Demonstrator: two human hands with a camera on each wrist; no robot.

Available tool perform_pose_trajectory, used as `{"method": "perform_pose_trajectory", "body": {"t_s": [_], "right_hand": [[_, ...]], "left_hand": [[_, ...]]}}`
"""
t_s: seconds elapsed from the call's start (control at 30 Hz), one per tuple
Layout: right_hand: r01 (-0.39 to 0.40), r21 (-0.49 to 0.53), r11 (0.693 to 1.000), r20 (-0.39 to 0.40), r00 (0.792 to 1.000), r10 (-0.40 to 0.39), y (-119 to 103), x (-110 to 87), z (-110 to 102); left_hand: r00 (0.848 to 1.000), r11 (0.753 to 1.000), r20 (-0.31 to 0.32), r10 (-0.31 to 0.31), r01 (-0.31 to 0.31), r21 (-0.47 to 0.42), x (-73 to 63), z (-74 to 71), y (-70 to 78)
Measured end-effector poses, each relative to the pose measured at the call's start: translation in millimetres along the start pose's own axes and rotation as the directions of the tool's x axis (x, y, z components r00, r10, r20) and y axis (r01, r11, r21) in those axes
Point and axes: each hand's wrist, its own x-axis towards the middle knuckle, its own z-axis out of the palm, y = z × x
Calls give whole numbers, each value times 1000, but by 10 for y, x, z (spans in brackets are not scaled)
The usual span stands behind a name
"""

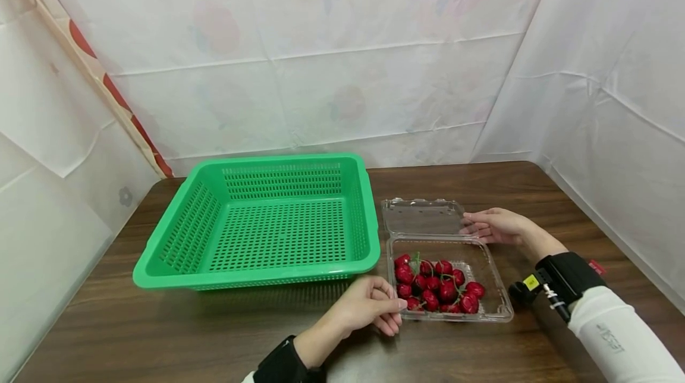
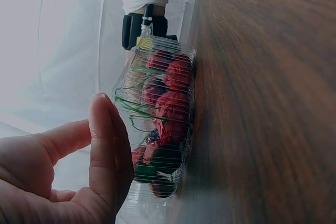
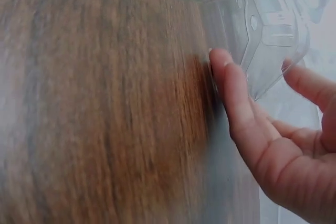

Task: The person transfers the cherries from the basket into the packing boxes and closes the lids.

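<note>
A clear plastic clamshell container [image 1: 495,273] stands with its lid [image 1: 423,219] folded back toward the wall. Red cherries [image 1: 448,291] with green stems fill its near left part. My left hand [image 1: 369,305] pinches the near left corner of the container, thumb and forefinger together at the rim. In the left wrist view, cherries [image 2: 173,114] show through the ribbed side beyond the fingers. At the lid's right edge is my right hand [image 1: 500,225]. In the right wrist view its thumb and fingers [image 3: 239,98] take the lid's corner between them.
A large green slotted basket [image 1: 257,281] stands left of the container, with a narrow gap between them. Both are on a dark wood table [image 1: 160,335]. White curtains [image 1: 321,74] hang behind the table and along its sides.
</note>
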Motion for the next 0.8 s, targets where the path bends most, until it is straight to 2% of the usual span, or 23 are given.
{"method": "perform_pose_trajectory", "body": {"t_s": [0.23,0.43,0.67,0.8], "right_hand": [[63,66,996,65,996,-67,14,19,5],[118,93,989,67,990,-125,-15,13,-4],[208,173,963,66,973,-222,-77,-31,0],[238,190,953,30,968,-248,-111,-49,20]], "left_hand": [[1000,1000,1,3,-3,-2,1,9,2],[1000,1000,-2,4,-4,2,-2,8,15],[1000,1000,-2,4,-4,0,-2,5,16],[1000,1000,-2,6,-6,-5,-8,1,24]]}}
